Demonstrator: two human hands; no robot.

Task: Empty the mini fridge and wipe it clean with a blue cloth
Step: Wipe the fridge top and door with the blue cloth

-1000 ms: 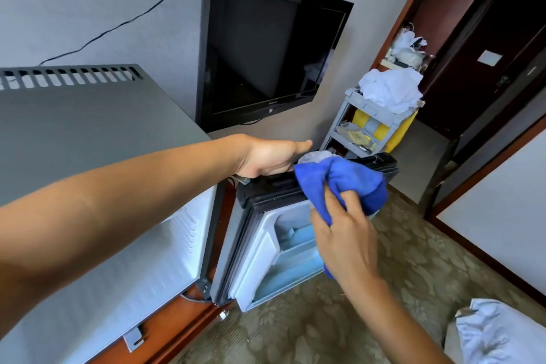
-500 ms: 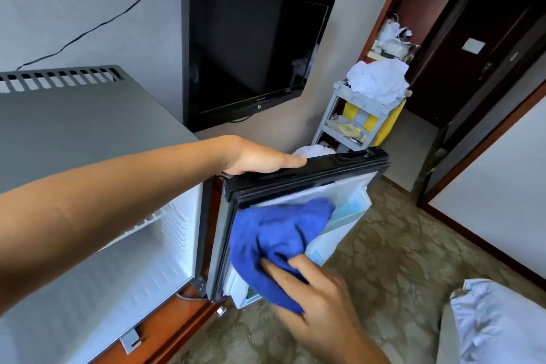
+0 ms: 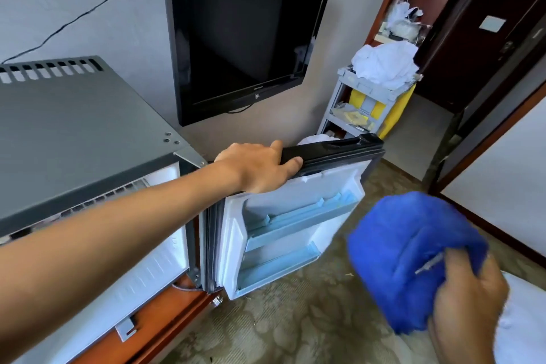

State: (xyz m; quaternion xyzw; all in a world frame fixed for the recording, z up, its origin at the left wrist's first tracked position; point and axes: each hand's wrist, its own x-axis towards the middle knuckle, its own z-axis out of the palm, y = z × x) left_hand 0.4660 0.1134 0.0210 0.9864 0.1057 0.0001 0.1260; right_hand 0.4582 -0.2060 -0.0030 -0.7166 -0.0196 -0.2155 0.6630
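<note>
The grey mini fridge (image 3: 74,127) stands at the left with its door (image 3: 295,216) swung open. The door's white inner side shows two pale blue shelves with nothing on them. My left hand (image 3: 260,165) grips the black top edge of the door. My right hand (image 3: 466,304) is low at the right, away from the door, bunched around the blue cloth (image 3: 407,254). The cloth is blurred and touches nothing. Most of the fridge's inside is hidden by my left arm.
A black TV (image 3: 242,35) hangs on the wall above the door. A grey housekeeping cart (image 3: 369,97) with white linen and a yellow bag stands behind the door. A white bed corner (image 3: 520,328) is at lower right. Patterned carpet (image 3: 295,319) covers the floor.
My right hand has pulled the blue cloth off the inner side of the door and moved it right and down. My left hand stays on the door's top edge.
</note>
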